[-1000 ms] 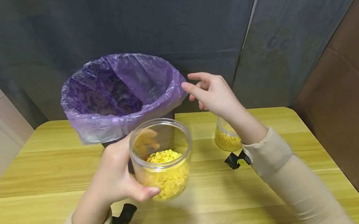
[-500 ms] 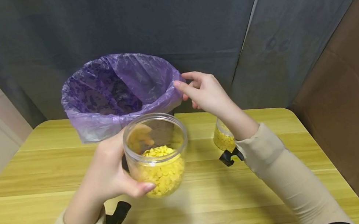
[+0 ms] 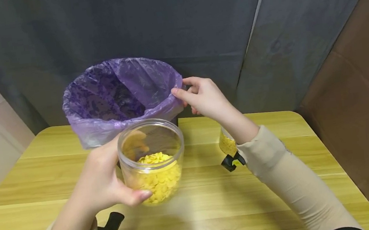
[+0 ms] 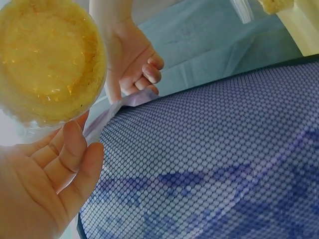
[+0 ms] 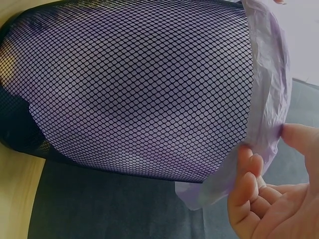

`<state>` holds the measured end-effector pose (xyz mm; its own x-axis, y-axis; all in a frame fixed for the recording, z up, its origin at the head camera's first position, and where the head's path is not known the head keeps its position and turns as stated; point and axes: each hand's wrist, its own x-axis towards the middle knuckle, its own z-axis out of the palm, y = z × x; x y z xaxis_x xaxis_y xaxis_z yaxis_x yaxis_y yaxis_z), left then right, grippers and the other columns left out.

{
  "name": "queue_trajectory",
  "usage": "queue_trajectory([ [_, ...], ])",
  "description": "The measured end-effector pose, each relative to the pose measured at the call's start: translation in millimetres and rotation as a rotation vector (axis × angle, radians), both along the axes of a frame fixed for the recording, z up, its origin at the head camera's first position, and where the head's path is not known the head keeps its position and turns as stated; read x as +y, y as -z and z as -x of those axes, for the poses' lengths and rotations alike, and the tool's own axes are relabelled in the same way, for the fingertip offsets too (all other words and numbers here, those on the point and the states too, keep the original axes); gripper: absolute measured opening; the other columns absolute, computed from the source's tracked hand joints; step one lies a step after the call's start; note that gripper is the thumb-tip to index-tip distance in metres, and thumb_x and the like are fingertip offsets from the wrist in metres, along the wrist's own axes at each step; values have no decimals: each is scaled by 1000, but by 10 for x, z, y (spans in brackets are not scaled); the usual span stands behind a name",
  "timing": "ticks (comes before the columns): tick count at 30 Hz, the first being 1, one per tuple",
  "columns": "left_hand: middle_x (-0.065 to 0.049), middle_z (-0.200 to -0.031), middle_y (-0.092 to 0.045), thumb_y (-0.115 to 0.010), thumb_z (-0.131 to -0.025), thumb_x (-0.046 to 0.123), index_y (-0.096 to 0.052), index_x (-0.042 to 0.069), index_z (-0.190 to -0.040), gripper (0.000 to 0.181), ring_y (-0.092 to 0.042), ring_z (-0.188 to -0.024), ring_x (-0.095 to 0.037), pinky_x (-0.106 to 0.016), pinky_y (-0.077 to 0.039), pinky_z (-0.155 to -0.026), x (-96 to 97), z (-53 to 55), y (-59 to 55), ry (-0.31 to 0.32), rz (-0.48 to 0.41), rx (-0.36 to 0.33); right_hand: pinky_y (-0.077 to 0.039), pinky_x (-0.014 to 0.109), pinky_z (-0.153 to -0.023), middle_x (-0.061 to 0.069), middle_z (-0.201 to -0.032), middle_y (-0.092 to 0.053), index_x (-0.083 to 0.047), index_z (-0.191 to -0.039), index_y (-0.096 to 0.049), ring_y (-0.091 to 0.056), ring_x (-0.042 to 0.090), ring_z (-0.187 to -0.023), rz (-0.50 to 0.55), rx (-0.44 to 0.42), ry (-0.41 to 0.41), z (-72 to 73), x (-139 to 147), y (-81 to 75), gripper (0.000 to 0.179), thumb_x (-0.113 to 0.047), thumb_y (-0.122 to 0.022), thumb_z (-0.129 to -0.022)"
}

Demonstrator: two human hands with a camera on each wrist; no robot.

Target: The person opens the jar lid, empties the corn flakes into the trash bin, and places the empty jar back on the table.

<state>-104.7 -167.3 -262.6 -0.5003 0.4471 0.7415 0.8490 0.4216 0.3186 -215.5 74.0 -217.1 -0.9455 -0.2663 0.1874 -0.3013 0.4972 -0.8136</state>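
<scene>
My left hand [image 3: 98, 181] grips a clear plastic jar [image 3: 181, 142] from its left side, thumb in front and fingers behind. Yellow flakes or chips [image 3: 159, 182] fill its lower part; the mouth has no lid and tips slightly towards me. From the left wrist view I see the jar's underside [image 4: 47, 59] held up off the table. A purple garbage bag [image 3: 98, 134] lines a black mesh trash can [image 5: 139, 99] behind the jar. My right hand [image 3: 203, 99] pinches the bag at the right of the rim, thumb on the inner side, fingertips outside.
Another clear jar [image 3: 227, 144] with yellow crumbs stands on the table, partly hidden behind my right forearm. The wooden table [image 3: 265, 193] runs beneath both arms. A dark curtain [image 3: 208, 21] hangs behind the trash can, and a brown panel [image 3: 364, 102] closes the right side.
My right hand has moved left from just beside the bag and now pinches its rim, which has shifted slightly inward. The jar in my left hand has moved slightly left.
</scene>
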Motion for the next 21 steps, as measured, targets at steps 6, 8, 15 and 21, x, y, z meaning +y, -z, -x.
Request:
queue_trajectory([
  [6,-5,-93,-69,-78,-59,65,-59,-3,-114,89,-65,-85,-22,-14,-42,-86,-80,-30,-23,-58,34,-18,-48,31,-53,8,-75,-65,0,-137,-48,-51,17,-49,48,-48,-10,-7,-7,-6,60,-35,-64,-91],
  [8,-5,-95,-69,-78,-58,66,-59,-1,-114,89,-64,-85,-22,-13,-42,-85,-106,-42,-34,-92,53,-4,-48,31,-52,8,-74,-65,0,-137,-48,-52,16,-48,73,-69,-21,-4,-13,-3,58,-33,-64,-92],
  [15,-5,-97,-67,-84,-48,60,-61,2,-116,92,-62,-81,-22,-12,-41,-79,-234,-65,-89,-174,92,19,-48,27,-51,9,-72,-62,2,-135,-47,-51,14,-46,151,-117,-49,2,-48,27,52,-26,-61,-94],
  [21,-5,-97,-68,-88,-41,53,-60,3,-117,95,-61,-75,-22,-20,-44,-68,-375,-101,-169,-264,156,24,-47,26,-50,9,-73,-62,2,-133,-47,-50,14,-46,195,-157,-60,-6,-68,41,48,-24,-61,-95],
])
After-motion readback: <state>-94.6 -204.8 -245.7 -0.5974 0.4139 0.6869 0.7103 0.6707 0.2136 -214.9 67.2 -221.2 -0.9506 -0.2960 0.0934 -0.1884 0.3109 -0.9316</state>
